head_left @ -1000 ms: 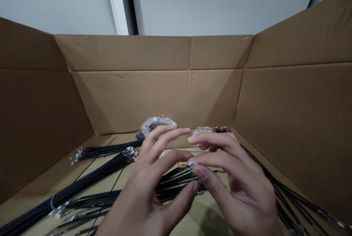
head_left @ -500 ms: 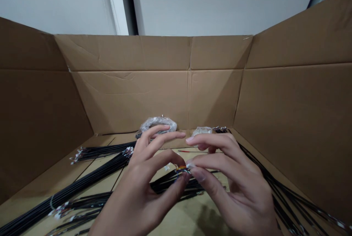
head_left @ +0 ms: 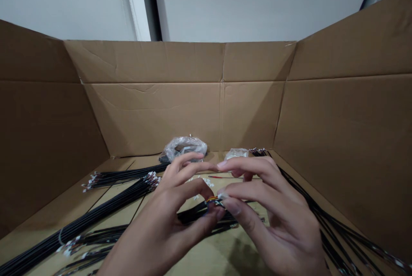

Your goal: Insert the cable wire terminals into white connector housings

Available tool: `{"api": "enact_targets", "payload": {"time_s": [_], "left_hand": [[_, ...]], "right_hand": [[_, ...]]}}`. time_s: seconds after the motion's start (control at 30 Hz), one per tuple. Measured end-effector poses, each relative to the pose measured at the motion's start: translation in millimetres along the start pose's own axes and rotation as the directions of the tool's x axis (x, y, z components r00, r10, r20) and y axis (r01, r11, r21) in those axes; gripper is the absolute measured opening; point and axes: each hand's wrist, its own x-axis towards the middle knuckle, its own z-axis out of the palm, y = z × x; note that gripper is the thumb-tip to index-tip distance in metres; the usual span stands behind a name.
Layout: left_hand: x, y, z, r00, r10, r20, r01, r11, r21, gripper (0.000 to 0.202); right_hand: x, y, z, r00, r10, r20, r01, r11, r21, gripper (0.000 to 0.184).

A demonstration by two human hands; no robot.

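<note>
Between thumb and forefinger, my left hand pinches thin coloured wires, orange ones among them. My right hand pinches a small white connector at the end of those wires, just right of the left fingertips. The other fingers of both hands are stretched out, and a left fingertip meets or nearly meets a right one. Behind and below the hands lie black cables, partly hidden by the left hand. Small white pieces are scattered on the surface beyond the fingers.
Cardboard walls stand at the back and both sides. Bundled black cables with white ends lie on the left, more cables along the right wall. Clear plastic bags sit at the back. A thin red stick-like thing lies behind the hands.
My left hand has shifted slightly down, its outer fingers lowered, which uncovers the white pieces behind it. The right hand has hardly moved; both pinches still hold.
</note>
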Motion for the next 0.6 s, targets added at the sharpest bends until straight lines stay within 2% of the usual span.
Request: {"api": "enact_targets", "payload": {"time_s": [0.27,0.43,0.6], "left_hand": [[-1,-5,-0.3,0.997,-0.044,0.065,0.050,0.995,-0.089,0.015],[-8,-12,-2.0,0.991,-0.072,0.117,0.088,0.986,-0.141,0.011],[-12,-14,-5.4,0.984,-0.083,0.156,0.108,0.982,-0.156,0.019]], "right_hand": [[1,-1,1,1.000,-0.005,-0.008,0.005,1.000,0.003,0.013],[1,-2,-1,1.000,-0.003,-0.004,0.003,1.000,0.005,0.015],[1,0,1,1.000,-0.001,-0.007,0.001,1.000,-0.002,0.017]]}}
